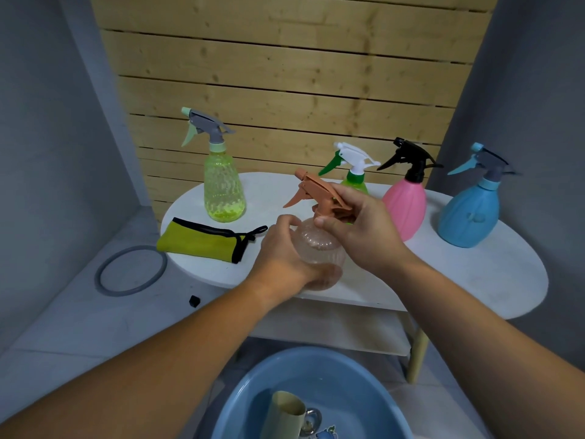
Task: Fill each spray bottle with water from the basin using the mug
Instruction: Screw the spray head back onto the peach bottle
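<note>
Head view: left hand (285, 258) and right hand (361, 229) grip peach bottle (316, 245), hiding green bottle (357, 182).

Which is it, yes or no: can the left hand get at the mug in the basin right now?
Probably not yet. The left hand is wrapped around the peach spray bottle over the table. The mug itself lies uncovered in the blue basin below, so the path looks free once the bottle is set down.

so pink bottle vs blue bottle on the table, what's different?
The pink bottle has an all-black sprayer; the blue bottle has a grey sprayer with a light blue trigger and collar. The pink one stands nearer the middle of the table, the blue one nearer its right end. Both are opaque, ribbed, upright and capped.
</note>
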